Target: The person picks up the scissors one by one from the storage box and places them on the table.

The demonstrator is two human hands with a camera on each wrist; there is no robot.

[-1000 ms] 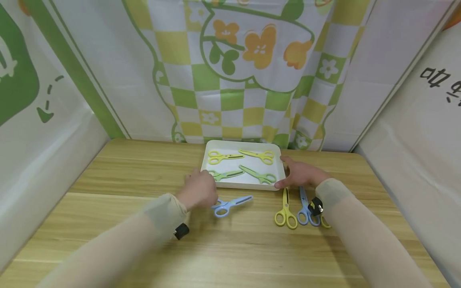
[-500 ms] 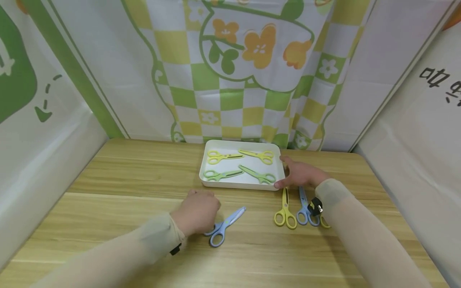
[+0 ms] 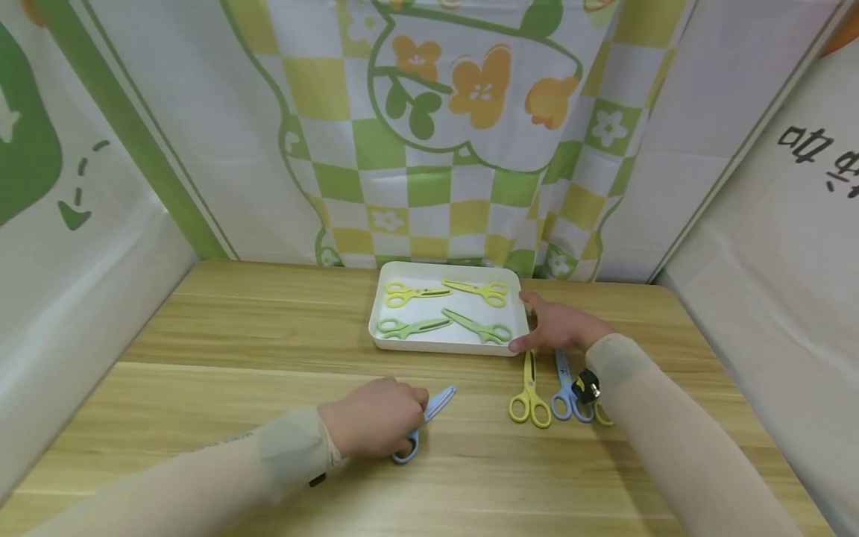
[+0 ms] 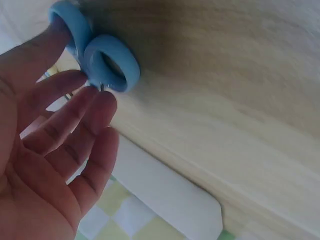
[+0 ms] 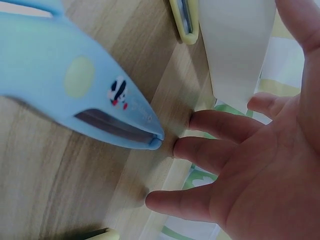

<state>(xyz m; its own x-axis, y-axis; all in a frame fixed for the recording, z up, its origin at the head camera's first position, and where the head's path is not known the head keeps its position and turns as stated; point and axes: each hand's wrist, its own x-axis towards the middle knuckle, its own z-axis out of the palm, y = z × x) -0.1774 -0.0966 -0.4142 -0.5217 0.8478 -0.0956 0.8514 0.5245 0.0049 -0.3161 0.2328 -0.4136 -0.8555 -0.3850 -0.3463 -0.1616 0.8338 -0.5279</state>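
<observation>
Head view: table [image 3: 221,335] carries tray [image 3: 443,347] at the back. Right hand [image 3: 566,325] spreads wide against tray's right end; we'd guess that stops it sliding. Left hand [image 3: 377,418] pinches blue scissors [image 3: 440,402] by the handles [image 4: 129,62], in front of tray, likely for control. Inside, yellow pairs [image 3: 476,289] lie behind green pairs [image 3: 416,327], likely grouped by colour.

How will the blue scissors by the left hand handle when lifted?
The blue scissors will probably stay stiff: the blade looks straight and solid. Likely light, given plastic-looking handle loops. With the left hand at the loops, the blade end may dip or swing.
</observation>
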